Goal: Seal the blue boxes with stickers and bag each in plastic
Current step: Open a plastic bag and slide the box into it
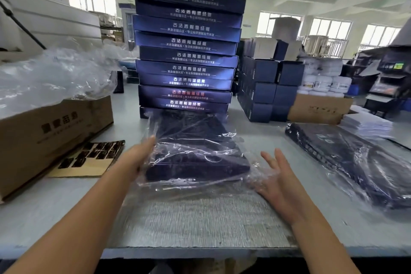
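Note:
A dark blue flat box [193,147] lies inside a clear plastic bag [200,182] on the table in front of me, its near end raised a little. My left hand [139,158] holds the box's left edge through the plastic. My right hand [278,182] is spread with straight fingers beside the bag's loose right end, its palm under or against the film. A tall stack of blue boxes [186,51] with white lettering stands just behind. A sticker sheet [89,158] with dark labels lies to the left.
A cardboard carton [53,138] full of clear plastic bags [55,73] sits at the left. Bagged blue boxes [355,162] lie at the right. Small dark blue cartons [266,87] and a brown box [320,107] with white jars stand behind. A grey mat [200,218] covers the near table edge.

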